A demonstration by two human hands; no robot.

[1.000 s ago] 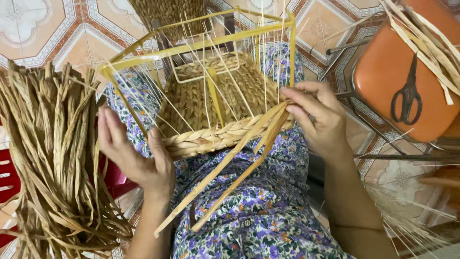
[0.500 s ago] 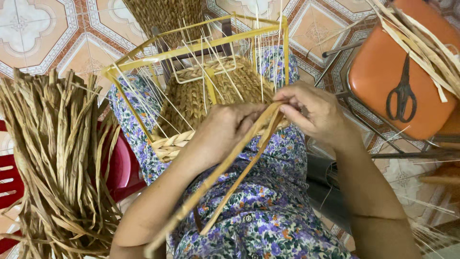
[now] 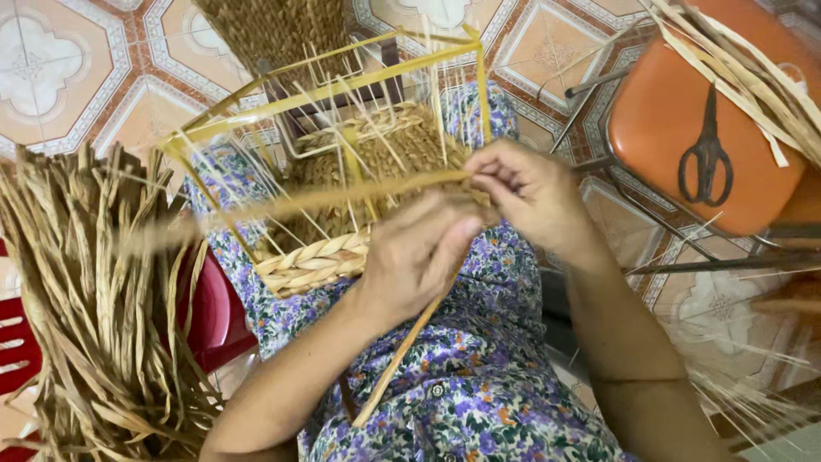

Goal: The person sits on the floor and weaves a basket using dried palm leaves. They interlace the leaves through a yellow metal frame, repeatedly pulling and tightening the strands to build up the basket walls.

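1. Left hand (image 3: 419,257) has its grip pinching a straw strand (image 3: 402,355) at the basket (image 3: 342,214) on her lap.
2. Right hand (image 3: 530,192) pinches another strand (image 3: 342,195) at the rim.
3. Scissors (image 3: 705,154) lie on an orange stool (image 3: 667,111).

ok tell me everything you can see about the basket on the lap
The basket is half woven: a thick braided band of pale dried fibre runs along its near bottom edge, with finer weave behind. It sits inside a yellow wire frame, thin straw uprights sticking up. It rests tilted on a floral-clad lap. Both hands, left and right, work strands at its near right corner.
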